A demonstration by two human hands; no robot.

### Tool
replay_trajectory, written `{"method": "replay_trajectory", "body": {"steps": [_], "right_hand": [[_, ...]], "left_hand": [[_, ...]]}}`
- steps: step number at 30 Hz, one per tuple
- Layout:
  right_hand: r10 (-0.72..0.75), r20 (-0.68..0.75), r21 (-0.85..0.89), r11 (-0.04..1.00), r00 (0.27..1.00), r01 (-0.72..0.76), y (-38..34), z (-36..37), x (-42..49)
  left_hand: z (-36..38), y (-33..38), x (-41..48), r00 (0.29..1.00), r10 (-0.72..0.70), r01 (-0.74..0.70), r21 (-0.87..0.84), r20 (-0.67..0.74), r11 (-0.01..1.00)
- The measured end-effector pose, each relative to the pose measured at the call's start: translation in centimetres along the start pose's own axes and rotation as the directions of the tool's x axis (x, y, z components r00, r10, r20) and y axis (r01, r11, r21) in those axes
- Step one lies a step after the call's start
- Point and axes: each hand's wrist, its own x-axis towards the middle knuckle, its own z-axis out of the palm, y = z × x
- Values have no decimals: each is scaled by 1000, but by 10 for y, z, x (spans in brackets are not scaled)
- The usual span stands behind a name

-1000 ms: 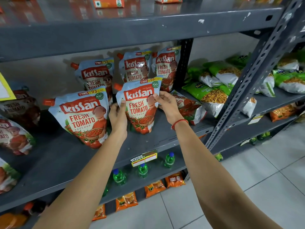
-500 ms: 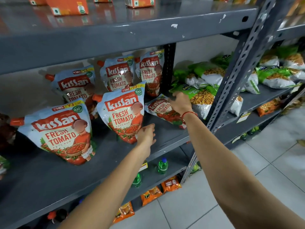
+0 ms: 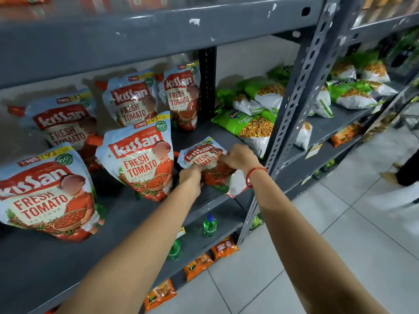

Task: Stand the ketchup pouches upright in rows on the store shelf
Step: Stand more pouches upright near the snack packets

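Several Kissan ketchup pouches stand upright on the grey shelf (image 3: 127,225): a front row with one at the far left (image 3: 45,196) and one in the middle (image 3: 140,159), and a back row behind them (image 3: 133,100). One more ketchup pouch (image 3: 204,155) lies tilted at the front right of the shelf. My right hand (image 3: 238,158) grips its upper right part. My left hand (image 3: 190,176) holds its lower left edge. Both hands hide part of the pouch.
A perforated grey upright (image 3: 292,103) borders the shelf on the right. Green snack bags (image 3: 254,123) fill the neighbouring bay. Green bottles (image 3: 209,225) and orange packets (image 3: 224,247) sit on lower shelves. A person's feet (image 3: 394,175) show at far right on the tiled floor.
Both hands left the middle front pouch, which stays upright. My right hand reached the lying pouch first; my left hand has now joined it, and the pouch is tilted up.
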Motion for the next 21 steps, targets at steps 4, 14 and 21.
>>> {"method": "replay_trajectory", "body": {"steps": [4,14,21], "right_hand": [[109,4,350,931,994,-104,12,-2,14],[261,296,660,640,919,-394,26,3,14],[90,230,881,404,969,-247,24,-15,6]], "left_hand": [[1,2,2,1000,-19,18,-31,-15,999],[-1,3,-4,986,-14,59,-267,169,962],[3,16,-14,975,98,-19,-360,201,933]]}}
